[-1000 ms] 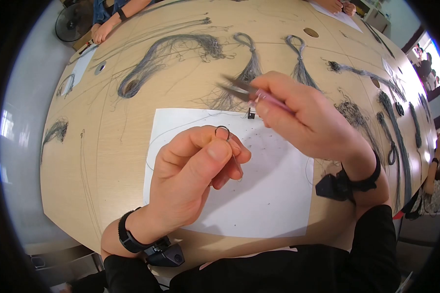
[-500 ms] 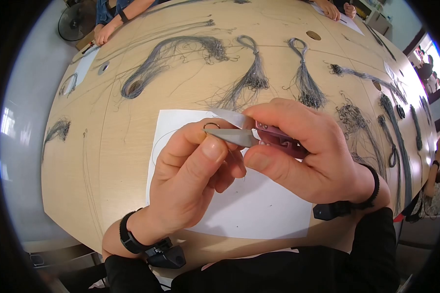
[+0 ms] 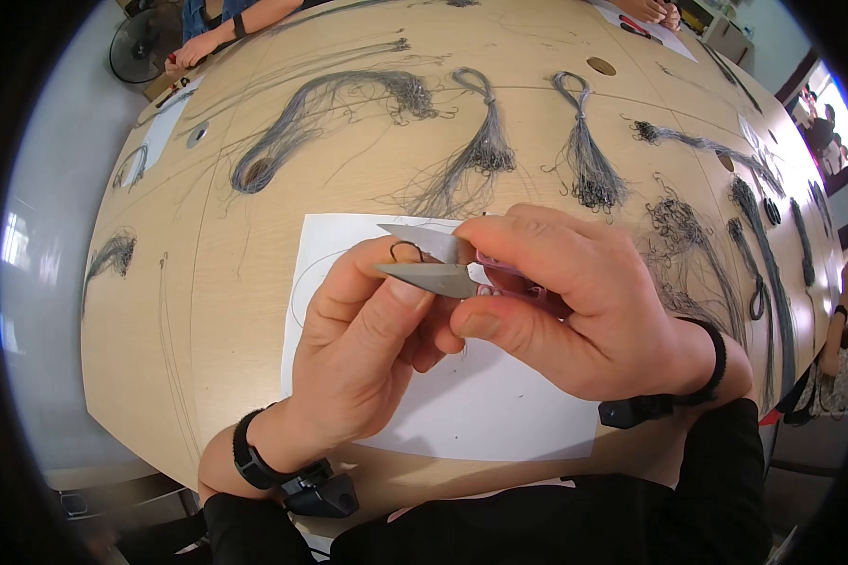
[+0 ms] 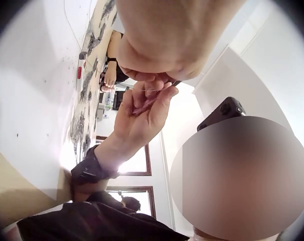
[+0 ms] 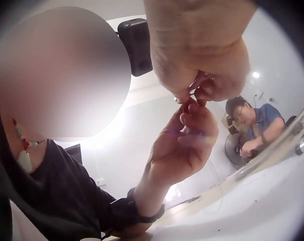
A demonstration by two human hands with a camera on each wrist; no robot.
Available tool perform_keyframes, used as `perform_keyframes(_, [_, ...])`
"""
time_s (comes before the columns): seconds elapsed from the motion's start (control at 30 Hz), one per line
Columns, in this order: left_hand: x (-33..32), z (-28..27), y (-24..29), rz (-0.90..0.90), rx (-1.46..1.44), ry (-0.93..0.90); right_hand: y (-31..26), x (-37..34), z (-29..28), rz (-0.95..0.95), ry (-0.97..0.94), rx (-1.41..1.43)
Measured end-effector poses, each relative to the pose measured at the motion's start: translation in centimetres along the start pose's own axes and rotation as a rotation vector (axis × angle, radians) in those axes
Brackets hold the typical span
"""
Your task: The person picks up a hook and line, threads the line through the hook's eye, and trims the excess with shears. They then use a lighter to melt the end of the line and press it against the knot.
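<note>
In the head view my left hand (image 3: 349, 325) pinches a small dark fish hook (image 3: 404, 247) between thumb and forefinger, its bend standing up above the fingertips. A pair of thread snips (image 3: 438, 276) with a pink-purple handle is held in my right hand (image 3: 584, 301). Its two blades are spread and point left, across the hook and the left thumb tip. Fine line at the hook is mostly hidden by fingers and blades. In the right wrist view the fingertips of both hands meet around the snips' pink handle (image 5: 201, 80).
White paper (image 3: 499, 405) lies under my hands. Beyond it are looped bundles of hooks on grey line (image 3: 495, 155), with more bundles (image 3: 688, 231) to the right and a small one (image 3: 113, 252) to the left. Other people's hands (image 3: 198, 49) are at the far edge.
The right hand has brought the snips down and left from above the paper to the hook. Over the last half second the blades have shifted slightly lower. The left hand keeps its pinch.
</note>
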State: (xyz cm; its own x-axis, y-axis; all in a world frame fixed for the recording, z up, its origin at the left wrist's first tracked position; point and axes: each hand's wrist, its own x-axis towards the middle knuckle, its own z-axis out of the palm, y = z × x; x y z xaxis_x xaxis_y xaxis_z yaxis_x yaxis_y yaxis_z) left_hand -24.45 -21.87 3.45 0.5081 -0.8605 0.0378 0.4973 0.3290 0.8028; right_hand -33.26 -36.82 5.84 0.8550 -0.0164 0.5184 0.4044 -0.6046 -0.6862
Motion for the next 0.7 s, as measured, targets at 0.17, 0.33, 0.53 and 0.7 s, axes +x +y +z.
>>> perform_keyframes(0.17, [0.01, 0.31, -0.02, -0.015, 0.016, 0.048, 0.21, -0.14, 0.25, -0.024, 0.022, -0.017])
perform_keyframes(0.33, [0.05, 0.39, -0.1, -0.017, 0.012, 0.054, 0.43, -0.18, 0.56, -0.046, 0.06, -0.01])
perform_keyframes(0.53, [0.01, 0.65, -0.11, -0.029, 0.006, 0.06, 0.6, -0.19, 0.71, -0.067, 0.079, -0.028])
perform_keyframes(0.7, [-0.03, 0.84, -0.11, -0.043, -0.024, 0.097, 0.51, -0.18, 0.67, -0.067, 0.085, -0.055])
